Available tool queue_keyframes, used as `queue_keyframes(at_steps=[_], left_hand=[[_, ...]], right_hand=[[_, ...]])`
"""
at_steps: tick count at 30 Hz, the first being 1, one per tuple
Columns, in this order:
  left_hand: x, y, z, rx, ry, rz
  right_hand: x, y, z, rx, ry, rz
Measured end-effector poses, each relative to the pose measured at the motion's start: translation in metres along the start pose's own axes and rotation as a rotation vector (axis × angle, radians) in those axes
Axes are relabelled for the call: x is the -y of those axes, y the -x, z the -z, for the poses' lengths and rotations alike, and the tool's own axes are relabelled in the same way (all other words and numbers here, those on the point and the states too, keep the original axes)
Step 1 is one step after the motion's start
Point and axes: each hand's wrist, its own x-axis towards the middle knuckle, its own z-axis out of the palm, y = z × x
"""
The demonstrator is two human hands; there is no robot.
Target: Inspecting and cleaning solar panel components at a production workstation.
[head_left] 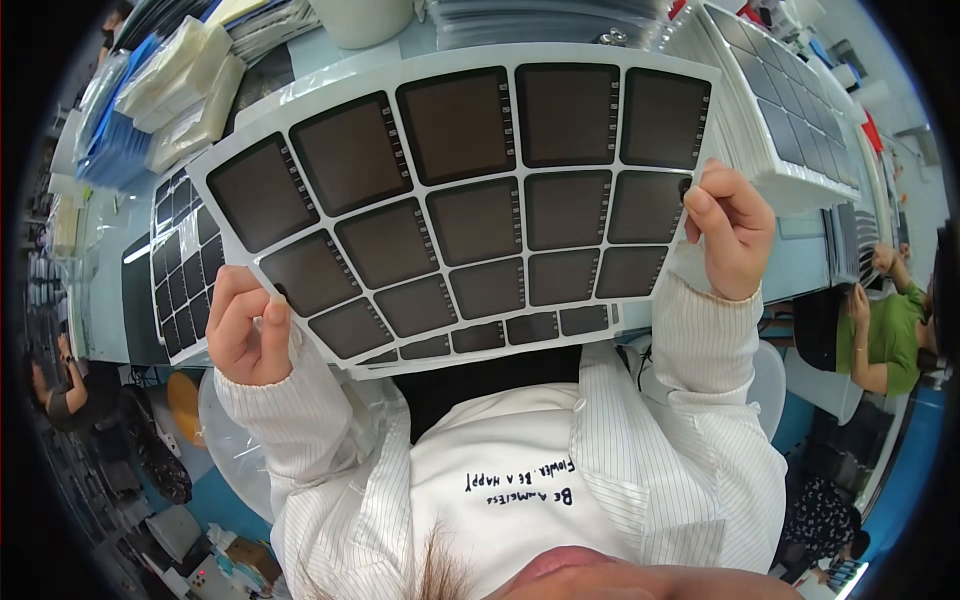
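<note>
A white sheet (pixel 420 200) carrying rows of dark square panels, each with small marks along its right side, is held up and tilted in front of me. My left hand (pixel 250 325) pinches its left edge between thumb and fingers. At the opposite edge, my right hand (pixel 732 228) grips it the same way, with a thumb on the front. Beneath the raised sheet, the lower rows of a similar sheet (pixel 480 338) show near the table's front edge; most of it is hidden.
A thick stack of similar sheets (pixel 790 110) stands at the right. Another panel sheet (pixel 185 265) lies at the left. Behind are packs in clear film (pixel 185 85), a white round container (pixel 362 18) and stacked clear plastic (pixel 540 25). A person in green (pixel 890 335) sits at the right.
</note>
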Motion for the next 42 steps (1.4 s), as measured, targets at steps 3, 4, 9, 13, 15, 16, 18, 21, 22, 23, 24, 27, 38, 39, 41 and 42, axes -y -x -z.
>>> queue_keyframes(at_steps=[3,4,9,13,15,16,18,21,22,23,24,27,38,39,41,42], left_hand=[[-0.005,-0.004,0.004,0.030,-0.031,-0.008],[-0.007,-0.005,0.005,0.025,-0.037,-0.009],[-0.016,-0.014,0.006,0.031,-0.056,-0.049],[-0.022,-0.026,0.010,0.008,-0.084,-0.116],[-0.025,-0.033,0.013,-0.001,-0.082,-0.129],[-0.026,-0.036,0.013,-0.009,-0.079,-0.143],[-0.025,-0.040,0.014,-0.025,-0.063,-0.162],[-0.025,-0.044,0.012,-0.070,-0.049,-0.200],[-0.025,-0.044,0.012,-0.069,-0.046,-0.201],[-0.027,-0.044,0.014,-0.072,-0.044,-0.197],[-0.029,-0.043,0.015,-0.074,-0.043,-0.191],[-0.032,-0.050,0.015,-0.058,-0.065,-0.232],[-0.046,-0.097,-0.018,0.059,0.008,-0.273],[-0.048,-0.104,-0.025,0.109,0.015,-0.265],[-0.054,-0.122,-0.044,0.190,0.046,-0.273],[-0.056,-0.131,-0.056,0.197,0.078,-0.265]], right_hand=[[0.004,0.000,0.003,-0.016,0.009,0.023],[0.005,0.000,0.004,-0.017,0.018,0.037],[0.013,-0.003,0.010,-0.036,0.019,0.080],[0.022,-0.008,0.013,-0.076,0.014,0.108],[0.023,-0.011,0.015,-0.121,0.008,0.132],[0.024,-0.012,0.017,-0.121,0.008,0.131],[0.029,-0.016,0.019,-0.139,0.016,0.157],[0.032,-0.017,0.021,-0.161,0.014,0.167],[0.032,-0.017,0.022,-0.154,0.024,0.175],[0.034,-0.018,0.022,-0.151,0.022,0.176],[0.035,-0.020,0.020,-0.159,0.007,0.179],[0.039,-0.021,0.023,-0.189,0.009,0.184],[0.057,-0.016,0.055,-0.341,0.230,0.198],[0.056,-0.017,0.062,-0.356,0.252,0.177],[0.057,-0.018,0.075,-0.413,0.308,0.144],[0.058,-0.019,0.084,-0.426,0.323,0.150]])
